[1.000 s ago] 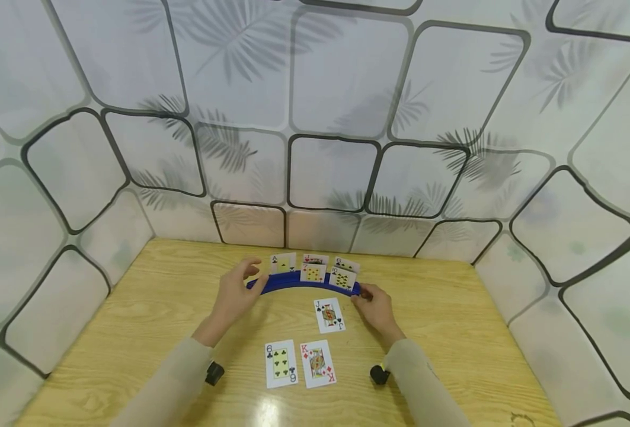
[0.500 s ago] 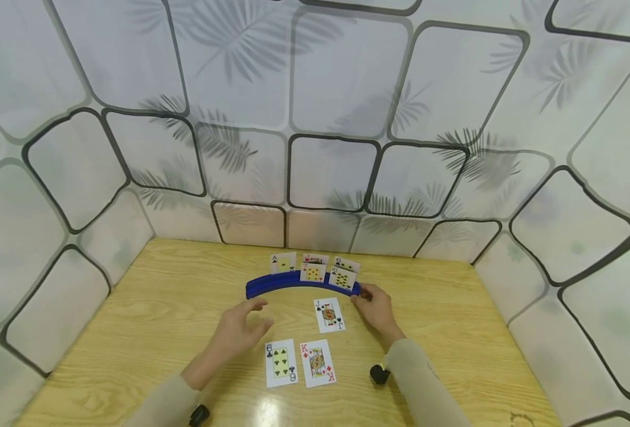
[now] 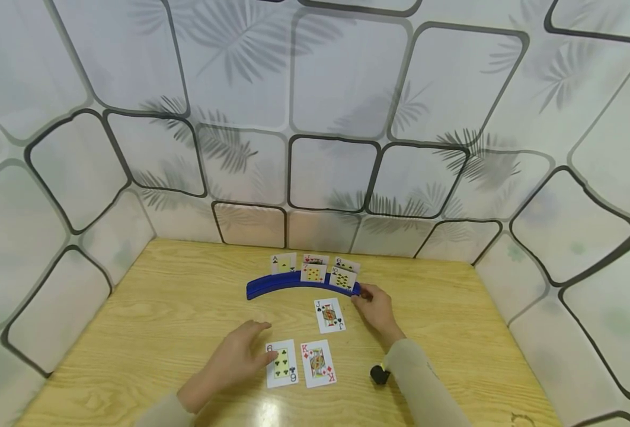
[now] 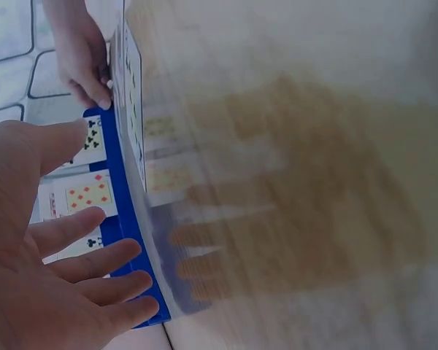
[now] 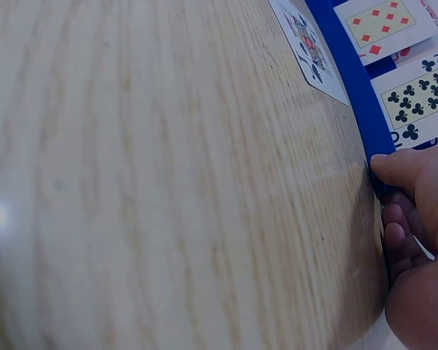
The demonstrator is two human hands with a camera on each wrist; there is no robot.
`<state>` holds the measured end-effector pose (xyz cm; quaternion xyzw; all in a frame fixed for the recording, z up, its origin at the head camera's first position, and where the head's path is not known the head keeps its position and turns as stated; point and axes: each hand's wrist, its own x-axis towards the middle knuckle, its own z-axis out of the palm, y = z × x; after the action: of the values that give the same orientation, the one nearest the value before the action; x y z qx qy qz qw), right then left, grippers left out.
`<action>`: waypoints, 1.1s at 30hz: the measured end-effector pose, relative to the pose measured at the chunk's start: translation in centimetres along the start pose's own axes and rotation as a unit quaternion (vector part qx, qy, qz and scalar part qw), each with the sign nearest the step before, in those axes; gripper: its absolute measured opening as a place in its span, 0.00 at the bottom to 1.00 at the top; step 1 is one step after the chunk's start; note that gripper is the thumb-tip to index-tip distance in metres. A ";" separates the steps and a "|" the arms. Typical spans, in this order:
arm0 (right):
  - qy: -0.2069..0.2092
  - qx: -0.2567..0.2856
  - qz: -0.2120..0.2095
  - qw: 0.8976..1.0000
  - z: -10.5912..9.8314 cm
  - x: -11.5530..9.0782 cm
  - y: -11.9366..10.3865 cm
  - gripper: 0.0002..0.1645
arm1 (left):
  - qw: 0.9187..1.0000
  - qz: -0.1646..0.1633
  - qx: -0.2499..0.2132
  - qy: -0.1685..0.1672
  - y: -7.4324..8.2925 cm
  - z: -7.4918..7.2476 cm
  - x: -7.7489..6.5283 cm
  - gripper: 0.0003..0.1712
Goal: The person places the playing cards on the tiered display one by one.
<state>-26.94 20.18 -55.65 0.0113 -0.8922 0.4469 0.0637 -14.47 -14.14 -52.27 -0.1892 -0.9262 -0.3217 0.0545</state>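
Note:
A curved blue card holder (image 3: 272,285) carries an ace (image 3: 284,263), a seven of diamonds (image 3: 313,273) with a red jack (image 3: 315,259) behind it, and a ten of clubs (image 3: 342,278) with another black card (image 3: 348,263) behind that. My right hand (image 3: 376,308) pinches the holder's right end, thumb in front and fingers curled behind, as the right wrist view shows. My left hand (image 3: 237,356) hovers by the six of clubs (image 3: 281,375), its thumb overlapping the card's upper left. In the left wrist view, the left hand's fingers (image 4: 106,259) are spread and hold nothing.
Face up on the wooden table (image 3: 149,332) lie a king of diamonds (image 3: 317,363) beside the six, and a black jack (image 3: 329,315) in front of the holder. Patterned walls (image 3: 322,231) close off the table's back and sides. A black wrist device (image 3: 380,374) sits at the right sleeve.
My left hand has left the holder's left end and come back toward me, down to the six of clubs. My right hand stays at the holder's right end. The cards have not moved.

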 end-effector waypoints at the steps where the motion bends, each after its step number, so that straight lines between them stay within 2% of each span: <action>1: 0.001 0.000 0.000 1.000 0.0 0.0 0.0 0.24 | 1.000 -0.001 0.003 -0.005 0.0 0.0 -0.1 0.38; 8: 0.003 0.006 0.001 1.000 -0.1 0.0 0.0 0.24 | 0.998 -0.024 0.011 -0.058 0.6 -0.1 -1.1 0.46; 13: 0.007 0.006 -0.002 1.000 -0.1 0.0 -0.1 0.23 | 0.995 -0.045 0.013 -0.089 0.6 0.4 -1.6 0.54; 19: 0.008 0.004 -0.002 1.000 0.0 0.0 -0.1 0.23 | 0.995 -0.047 0.017 -0.088 0.3 0.9 -1.8 0.57; 28: 0.009 0.007 0.000 1.000 0.0 0.0 -0.1 0.23 | 0.995 -0.050 0.023 -0.084 0.5 0.9 -1.8 0.55; 33: 0.004 0.009 0.003 1.000 0.1 0.0 0.0 0.23 | 0.995 -0.060 0.011 -0.079 0.6 0.8 -1.6 0.51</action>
<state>-26.95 20.17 -55.72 0.0072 -0.8879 0.4551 0.0661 -12.69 -13.69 -52.94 -0.1578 -0.9408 -0.2980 -0.0358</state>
